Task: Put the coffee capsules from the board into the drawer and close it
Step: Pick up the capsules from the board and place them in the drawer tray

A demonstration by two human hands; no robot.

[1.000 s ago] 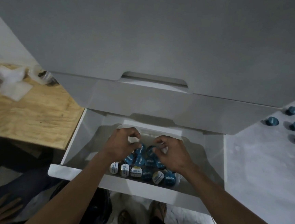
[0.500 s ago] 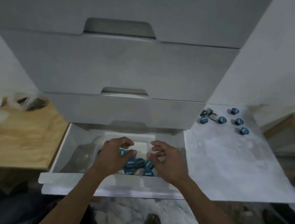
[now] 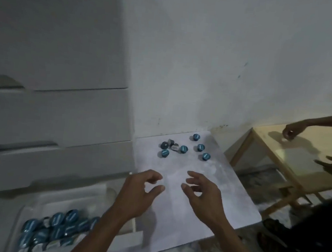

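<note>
Several blue coffee capsules (image 3: 183,149) lie scattered at the far end of the white marbled board (image 3: 224,203), near the wall. My left hand (image 3: 138,193) and my right hand (image 3: 202,197) hover empty over the board's middle, fingers spread and loosely bent, short of the capsules. At lower left the bottom drawer (image 3: 137,237) stands pulled out, with a heap of blue capsules (image 3: 56,226) inside it.
The white drawer unit (image 3: 51,115) rises at left with its upper drawers closed. A wooden table (image 3: 291,157) stands at right; another person's hand (image 3: 291,130) reaches over it, and a dark-clothed person (image 3: 312,229) sits at lower right.
Both hands have left the drawer empty and swung right over the board. My view has turned right toward the capsules by the wall.
</note>
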